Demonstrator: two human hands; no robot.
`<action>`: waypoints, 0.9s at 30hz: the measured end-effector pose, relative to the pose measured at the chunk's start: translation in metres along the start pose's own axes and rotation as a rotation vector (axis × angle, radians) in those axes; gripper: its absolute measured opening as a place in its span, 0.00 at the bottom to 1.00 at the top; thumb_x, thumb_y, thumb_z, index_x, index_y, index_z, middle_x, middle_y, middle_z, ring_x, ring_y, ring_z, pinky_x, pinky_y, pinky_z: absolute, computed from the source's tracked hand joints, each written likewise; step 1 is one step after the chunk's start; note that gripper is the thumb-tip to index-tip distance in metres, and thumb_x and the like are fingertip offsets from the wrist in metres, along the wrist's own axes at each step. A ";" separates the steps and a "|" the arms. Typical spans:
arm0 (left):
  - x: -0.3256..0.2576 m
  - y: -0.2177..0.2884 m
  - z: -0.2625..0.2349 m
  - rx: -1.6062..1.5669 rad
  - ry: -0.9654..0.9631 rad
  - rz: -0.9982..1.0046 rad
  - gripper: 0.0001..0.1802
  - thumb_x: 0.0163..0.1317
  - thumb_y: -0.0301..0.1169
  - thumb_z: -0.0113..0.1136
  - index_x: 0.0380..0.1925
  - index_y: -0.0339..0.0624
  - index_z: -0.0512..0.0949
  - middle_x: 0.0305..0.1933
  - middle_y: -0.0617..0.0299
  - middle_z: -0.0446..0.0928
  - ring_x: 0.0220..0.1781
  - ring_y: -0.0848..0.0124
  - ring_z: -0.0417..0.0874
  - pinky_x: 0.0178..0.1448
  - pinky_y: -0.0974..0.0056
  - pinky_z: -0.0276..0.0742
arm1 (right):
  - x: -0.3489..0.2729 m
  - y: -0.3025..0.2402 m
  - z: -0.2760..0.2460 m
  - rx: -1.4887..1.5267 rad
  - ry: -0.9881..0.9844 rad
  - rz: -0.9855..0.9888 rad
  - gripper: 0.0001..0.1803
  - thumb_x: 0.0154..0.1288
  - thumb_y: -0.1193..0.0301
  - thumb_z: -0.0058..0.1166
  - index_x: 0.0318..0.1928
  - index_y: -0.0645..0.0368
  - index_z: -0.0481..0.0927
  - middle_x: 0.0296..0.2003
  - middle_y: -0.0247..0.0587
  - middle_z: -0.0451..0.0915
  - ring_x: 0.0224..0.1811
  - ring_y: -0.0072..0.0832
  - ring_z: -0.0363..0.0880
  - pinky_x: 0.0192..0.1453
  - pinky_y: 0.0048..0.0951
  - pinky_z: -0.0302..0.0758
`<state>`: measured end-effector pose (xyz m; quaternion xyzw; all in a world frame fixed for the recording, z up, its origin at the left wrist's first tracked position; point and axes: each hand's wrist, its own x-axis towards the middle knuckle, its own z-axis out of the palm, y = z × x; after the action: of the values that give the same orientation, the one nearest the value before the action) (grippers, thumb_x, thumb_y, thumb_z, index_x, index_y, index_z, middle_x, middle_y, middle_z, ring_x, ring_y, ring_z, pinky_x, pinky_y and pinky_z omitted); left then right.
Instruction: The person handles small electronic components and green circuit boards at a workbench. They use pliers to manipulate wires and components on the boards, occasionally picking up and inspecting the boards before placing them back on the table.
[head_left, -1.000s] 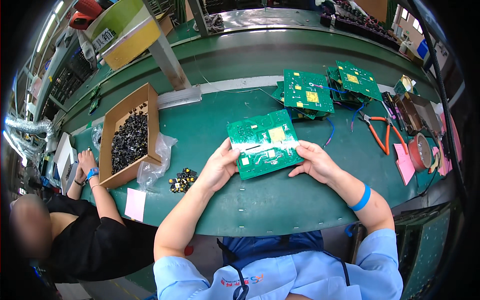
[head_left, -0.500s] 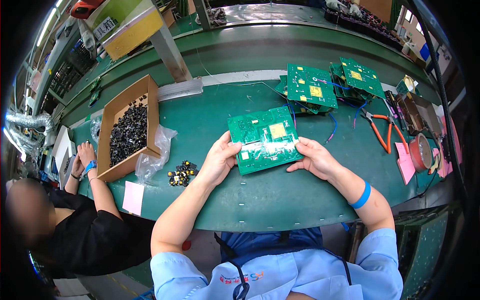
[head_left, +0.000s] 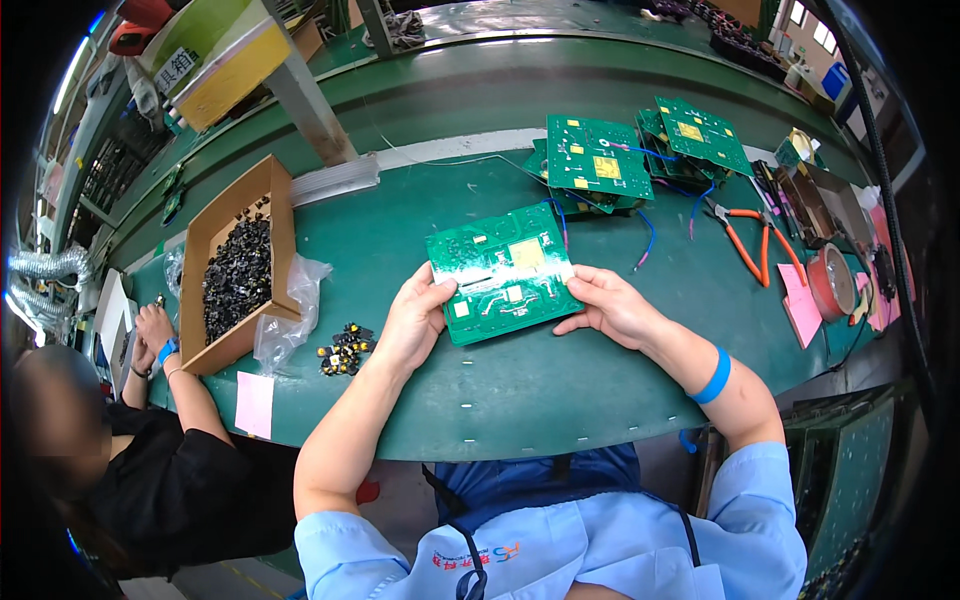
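A green circuit board [head_left: 490, 290] with pale yellow square patches is held up over the green bench, its face tilted toward me. My left hand [head_left: 420, 312] pinches its left edge, thumb on top. At the opposite edge my right hand [head_left: 610, 305] grips with the thumb on the face and fingers below. Glare hides part of the board's surface. To the left of my left hand lies a small pile of black parts with yellow tops [head_left: 345, 349]. Beyond the held board stand stacked circuit boards [head_left: 600, 165] with blue wires hanging off them.
A cardboard box [head_left: 282, 215] full of small black parts stands left, a clear plastic bag [head_left: 290, 320] beside it. Orange-handled pliers [head_left: 757, 245], pink paper [head_left: 800, 305] and a tape roll [head_left: 830, 283] lie right. A co-worker's hands [head_left: 153, 330] work at far left.
My view has shifted slightly, so the bench things appear further left. Both hands keep hold of the board, and the glare on it has moved as its angle changed a little.
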<state>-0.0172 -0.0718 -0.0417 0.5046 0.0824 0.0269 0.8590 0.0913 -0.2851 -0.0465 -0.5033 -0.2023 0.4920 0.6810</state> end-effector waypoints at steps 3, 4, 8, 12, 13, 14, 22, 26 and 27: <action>0.000 0.000 0.001 0.003 0.004 -0.009 0.18 0.56 0.25 0.44 0.48 0.35 0.60 0.47 0.55 0.68 0.47 0.68 0.72 0.50 0.64 0.70 | 0.001 0.001 -0.001 0.009 -0.007 -0.001 0.17 0.64 0.66 0.35 0.50 0.61 0.63 0.44 0.37 0.70 0.44 0.24 0.70 0.43 0.30 0.73; 0.000 0.000 0.002 0.004 0.008 -0.011 0.18 0.56 0.25 0.44 0.48 0.35 0.60 0.46 0.55 0.68 0.46 0.69 0.72 0.50 0.65 0.70 | 0.001 0.001 -0.001 0.011 -0.012 -0.004 0.17 0.64 0.66 0.35 0.49 0.61 0.63 0.44 0.37 0.70 0.44 0.24 0.70 0.43 0.30 0.73; 0.001 -0.002 0.001 0.030 0.019 -0.010 0.19 0.55 0.24 0.46 0.47 0.35 0.60 0.45 0.56 0.70 0.44 0.70 0.74 0.48 0.66 0.71 | 0.001 0.002 -0.002 -0.002 -0.002 -0.004 0.16 0.64 0.66 0.35 0.48 0.60 0.65 0.43 0.36 0.70 0.43 0.23 0.70 0.42 0.30 0.73; 0.001 -0.003 0.000 0.052 0.031 -0.023 0.19 0.54 0.24 0.49 0.47 0.35 0.61 0.44 0.57 0.70 0.43 0.71 0.74 0.47 0.66 0.72 | 0.001 0.003 -0.001 -0.002 0.006 -0.006 0.16 0.64 0.65 0.35 0.47 0.61 0.65 0.42 0.36 0.71 0.43 0.23 0.71 0.42 0.29 0.73; 0.001 -0.003 0.000 0.058 0.033 -0.022 0.19 0.54 0.23 0.49 0.47 0.36 0.61 0.44 0.57 0.71 0.43 0.71 0.74 0.47 0.66 0.72 | 0.002 0.002 0.000 -0.005 0.007 -0.008 0.16 0.64 0.65 0.35 0.47 0.61 0.65 0.42 0.37 0.71 0.42 0.23 0.71 0.42 0.28 0.73; 0.001 -0.004 0.000 0.063 0.033 -0.024 0.19 0.54 0.23 0.49 0.47 0.36 0.61 0.44 0.57 0.71 0.43 0.71 0.74 0.46 0.67 0.72 | 0.002 0.002 0.000 -0.009 0.008 -0.009 0.16 0.64 0.65 0.35 0.47 0.61 0.65 0.42 0.37 0.71 0.42 0.23 0.71 0.42 0.28 0.73; 0.003 -0.005 -0.001 0.079 0.036 -0.048 0.19 0.53 0.22 0.50 0.46 0.36 0.61 0.43 0.57 0.71 0.43 0.71 0.74 0.48 0.67 0.71 | 0.002 0.004 0.000 -0.030 0.008 -0.017 0.16 0.63 0.64 0.36 0.46 0.61 0.65 0.41 0.37 0.71 0.41 0.23 0.71 0.41 0.28 0.73; 0.002 -0.005 -0.001 0.093 0.039 -0.051 0.19 0.53 0.24 0.52 0.46 0.35 0.62 0.44 0.58 0.71 0.43 0.72 0.74 0.48 0.67 0.70 | 0.001 0.002 0.000 -0.005 -0.008 -0.013 0.16 0.63 0.63 0.37 0.46 0.60 0.65 0.41 0.36 0.71 0.41 0.22 0.71 0.41 0.28 0.73; 0.002 -0.004 -0.001 0.093 0.042 -0.053 0.19 0.53 0.24 0.52 0.46 0.35 0.62 0.44 0.58 0.71 0.43 0.72 0.74 0.48 0.67 0.70 | 0.002 0.002 0.000 0.002 -0.013 -0.017 0.16 0.63 0.63 0.37 0.46 0.60 0.65 0.41 0.36 0.71 0.41 0.23 0.71 0.41 0.28 0.73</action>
<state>-0.0156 -0.0728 -0.0460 0.5408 0.1150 0.0110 0.8332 0.0915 -0.2838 -0.0486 -0.4977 -0.2103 0.4895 0.6844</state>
